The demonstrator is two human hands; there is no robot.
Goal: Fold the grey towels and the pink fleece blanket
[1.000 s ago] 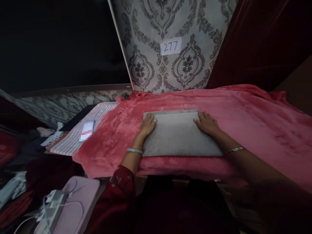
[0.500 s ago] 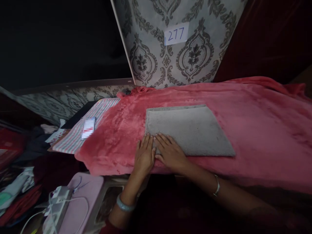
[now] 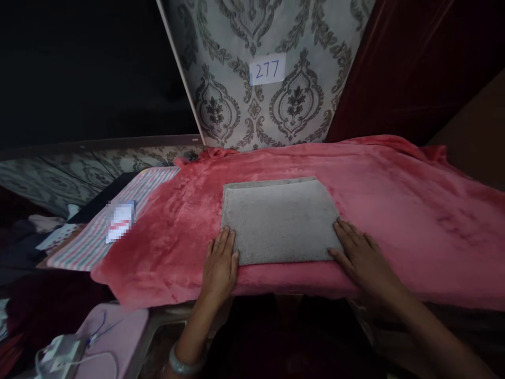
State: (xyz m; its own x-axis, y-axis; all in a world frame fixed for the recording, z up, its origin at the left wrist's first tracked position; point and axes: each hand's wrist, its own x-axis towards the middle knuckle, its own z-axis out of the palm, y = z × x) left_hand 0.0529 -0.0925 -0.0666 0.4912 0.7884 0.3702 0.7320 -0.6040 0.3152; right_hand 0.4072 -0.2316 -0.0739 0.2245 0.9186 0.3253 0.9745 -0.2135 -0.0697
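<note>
A folded grey towel-like cloth lies flat on a pink plush blanket, its fold layers showing along the far edge. My left hand rests palm down at the cloth's near left corner, fingers stretched out and touching its left edge. At the near right corner, my right hand lies with fingers extended and thumb apart, touching the right edge. Neither hand grips anything.
A dark screen stands at the back left. Left of the blanket lies a striped cloth with a small packet on it. A power strip with cables sits on a pink stool. A paper marked 277 hangs on the wall.
My right hand has moved from beside my left hand to the cloth's right edge. The cloth's right side now looks straighter and less slanted. The view has shifted somewhat.
</note>
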